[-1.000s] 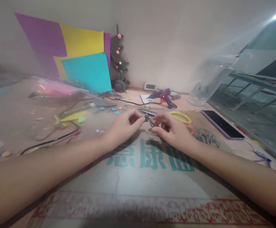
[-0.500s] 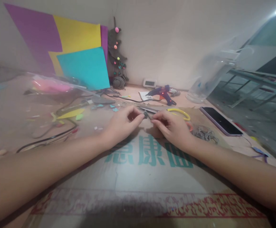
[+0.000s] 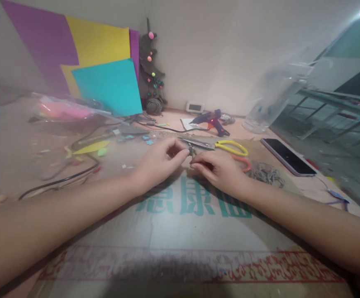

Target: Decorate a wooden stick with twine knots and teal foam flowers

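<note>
Between thumb and fingers of my left hand [image 3: 167, 159] is a small dark grey piece [image 3: 190, 150], which looks like a short wound bit of cord. My right hand [image 3: 220, 167] is closed in a pinch just to its right, at the loose lower end of this piece. Both hands are over the cardboard sheet [image 3: 173, 236] with green characters. Behind the fingers lie scissors [image 3: 231, 147] with one yellow and one orange handle. A tangle of grey cord [image 3: 266, 176] rests to the right of my right hand.
A glue gun [image 3: 212, 122] with a red light and a small white display [image 3: 194, 107] are near the wall. A phone [image 3: 288, 157] lies right. Coloured sheets [image 3: 108, 89], a decorated dark tree shape [image 3: 150, 62], a black cable [image 3: 62, 181] and paper scraps are left.
My right hand has moved slightly left and down, closer to my left hand, turning the loose end of the grey piece downward. More of the scissors now shows. My left hand has barely moved.
</note>
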Tool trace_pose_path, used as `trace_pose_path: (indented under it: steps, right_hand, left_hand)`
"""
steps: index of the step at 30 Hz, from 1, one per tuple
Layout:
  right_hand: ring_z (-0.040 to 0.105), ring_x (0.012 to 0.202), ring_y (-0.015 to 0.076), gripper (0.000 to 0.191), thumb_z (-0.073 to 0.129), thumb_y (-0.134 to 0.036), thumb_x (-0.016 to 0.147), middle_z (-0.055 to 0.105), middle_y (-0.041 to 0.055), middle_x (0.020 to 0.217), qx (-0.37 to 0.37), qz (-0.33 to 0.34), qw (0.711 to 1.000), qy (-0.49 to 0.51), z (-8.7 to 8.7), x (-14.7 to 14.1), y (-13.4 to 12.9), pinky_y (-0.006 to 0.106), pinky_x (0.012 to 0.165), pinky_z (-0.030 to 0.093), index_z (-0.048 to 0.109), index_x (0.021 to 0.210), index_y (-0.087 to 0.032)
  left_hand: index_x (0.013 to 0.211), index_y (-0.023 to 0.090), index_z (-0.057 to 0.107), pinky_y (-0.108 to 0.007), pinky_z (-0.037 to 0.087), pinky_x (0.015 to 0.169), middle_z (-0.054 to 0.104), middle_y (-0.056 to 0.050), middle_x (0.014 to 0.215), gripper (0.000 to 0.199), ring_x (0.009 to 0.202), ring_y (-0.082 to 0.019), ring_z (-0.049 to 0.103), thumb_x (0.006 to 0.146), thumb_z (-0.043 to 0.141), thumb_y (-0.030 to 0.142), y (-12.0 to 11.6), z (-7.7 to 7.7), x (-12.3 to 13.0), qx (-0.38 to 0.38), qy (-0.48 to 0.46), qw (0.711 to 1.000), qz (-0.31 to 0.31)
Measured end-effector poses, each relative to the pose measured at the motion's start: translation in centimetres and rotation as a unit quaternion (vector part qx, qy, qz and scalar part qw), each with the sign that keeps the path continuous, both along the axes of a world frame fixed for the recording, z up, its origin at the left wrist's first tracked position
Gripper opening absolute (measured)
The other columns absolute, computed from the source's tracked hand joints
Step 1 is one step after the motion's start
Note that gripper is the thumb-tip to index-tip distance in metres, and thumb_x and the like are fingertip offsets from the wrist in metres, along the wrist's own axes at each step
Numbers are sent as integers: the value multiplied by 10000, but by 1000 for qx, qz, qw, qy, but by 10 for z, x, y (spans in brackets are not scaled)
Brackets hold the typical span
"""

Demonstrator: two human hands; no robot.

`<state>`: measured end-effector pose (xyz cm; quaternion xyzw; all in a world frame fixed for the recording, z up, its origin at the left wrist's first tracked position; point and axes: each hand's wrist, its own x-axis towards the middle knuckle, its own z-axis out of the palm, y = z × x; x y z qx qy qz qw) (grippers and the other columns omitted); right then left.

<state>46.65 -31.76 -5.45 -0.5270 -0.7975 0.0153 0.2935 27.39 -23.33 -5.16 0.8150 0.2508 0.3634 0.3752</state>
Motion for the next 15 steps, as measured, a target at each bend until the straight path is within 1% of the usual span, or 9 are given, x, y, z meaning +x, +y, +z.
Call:
trace_pose_path:
  steps: [3,6,8,10,12,15]
  right_hand:
    - [574,659,143,238,592,-375,948,668,17,730,-37,-41,998,39,4,0,-1,271,630,401,668,837,-178]
    - [543,631,136,246,536,-401,968,634,9,734,-47,-68,985,151,6,-1,0,275,597,395,644,944,-181]
    - [512,603,124,242,538,-405,962,600,-9,718,-67,-70,965,242,8,-3,1,271,575,393,629,1004,-184]
    - [494,586,113,238,596,-393,922,586,-21,720,-108,-63,942,311,10,-6,1,265,557,396,629,1027,-182]
    - [506,597,105,234,655,-357,871,606,-15,770,-157,-49,918,360,12,-10,0,261,554,410,628,1019,-177]
    - [521,608,97,221,681,-322,836,609,-15,809,-211,-31,881,423,15,-16,-2,252,542,420,610,992,-182]
  left_hand:
    - [799,178,602,-273,443,697,642,2,784,155,757,-153,590,906,591,290,-1,1,0,-4,-3,1000,-3]
    - [784,178,598,-280,447,708,640,4,772,164,753,-153,594,905,592,288,-2,1,0,-5,-3,1000,-7]
    - [784,178,598,-282,448,709,642,4,774,168,749,-153,594,907,590,292,-2,1,0,-1,-1,1000,-10]
    - [784,177,600,-280,446,701,646,2,776,172,743,-152,591,909,587,296,-2,0,0,6,3,1000,-10]
    - [783,176,604,-277,445,695,651,0,776,169,739,-151,590,907,589,290,-2,0,1,17,7,1000,-6]
    - [777,178,607,-270,447,687,661,0,774,157,735,-150,594,901,591,274,-3,0,1,33,12,999,0]
